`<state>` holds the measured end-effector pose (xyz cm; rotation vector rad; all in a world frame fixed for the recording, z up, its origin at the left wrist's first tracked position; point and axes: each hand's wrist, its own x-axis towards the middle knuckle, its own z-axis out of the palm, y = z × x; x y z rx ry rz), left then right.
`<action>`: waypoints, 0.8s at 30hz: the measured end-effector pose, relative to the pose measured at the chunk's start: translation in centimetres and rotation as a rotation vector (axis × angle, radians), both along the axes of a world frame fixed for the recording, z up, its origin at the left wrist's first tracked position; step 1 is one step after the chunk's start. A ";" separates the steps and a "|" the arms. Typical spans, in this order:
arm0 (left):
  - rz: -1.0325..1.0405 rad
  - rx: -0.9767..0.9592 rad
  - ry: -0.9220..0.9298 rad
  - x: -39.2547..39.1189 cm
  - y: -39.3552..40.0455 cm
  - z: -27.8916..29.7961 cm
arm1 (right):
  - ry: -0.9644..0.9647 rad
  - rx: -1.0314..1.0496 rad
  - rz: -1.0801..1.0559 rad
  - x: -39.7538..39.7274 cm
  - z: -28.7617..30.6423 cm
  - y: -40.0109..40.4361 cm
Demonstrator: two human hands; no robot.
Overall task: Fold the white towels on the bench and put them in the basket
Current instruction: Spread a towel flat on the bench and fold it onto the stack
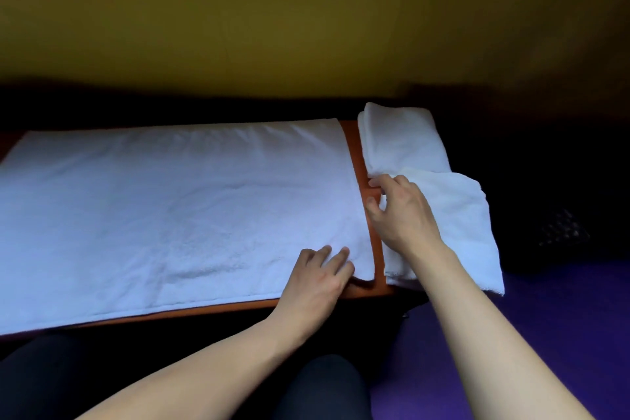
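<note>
Three white towels lie on an orange bench (361,160) set against a yellow wall (306,10). Largest is the spread towel (170,208), flat across most of the bench top and running out of view at the left edge. Right of it, across a bare strip of bench, sit a folded towel (402,140) at the far end and a draped towel (456,225) nearer, whose right side hangs off the bench end over a purple mat (562,334). Past that end, in deep shadow, a dark woven shape shows faintly; it may be the basket, but I cannot tell.

Both forearms reach in from below. The left hand (320,276) rests palm down on the spread towel's near right corner, fingers fairly straight and holding nothing. The right hand (402,211) hovers over the bare strip, fingers curled at the left edge of the draped towel; whether they actually pinch the cloth is unclear. Dark-clothed knees fill the bottom of the view.
</note>
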<state>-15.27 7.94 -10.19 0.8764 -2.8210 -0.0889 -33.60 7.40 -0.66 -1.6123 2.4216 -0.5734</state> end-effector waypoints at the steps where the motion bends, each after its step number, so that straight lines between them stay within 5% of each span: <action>1: 0.017 0.019 0.035 -0.2 -0.1 0.2 | -0.024 0.029 0.002 0.0 0.4 -0.5; 6: 0.323 0.377 0.419 0.6 -0.3 2.6 | -0.206 0.270 -0.103 -0.2 0.7 -3.4; 9: 0.294 0.478 0.530 1.9 0.7 3.4 | -0.382 0.310 -0.149 -0.2 -1.0 -5.3; 18: 0.262 0.659 0.579 4.8 2.7 5.6 | -0.733 0.140 -0.389 1.1 -4.2 -9.5; 24: 0.331 0.774 0.681 6.1 2.3 8.6 | -0.801 0.005 -0.438 1.3 -3.1 -11.3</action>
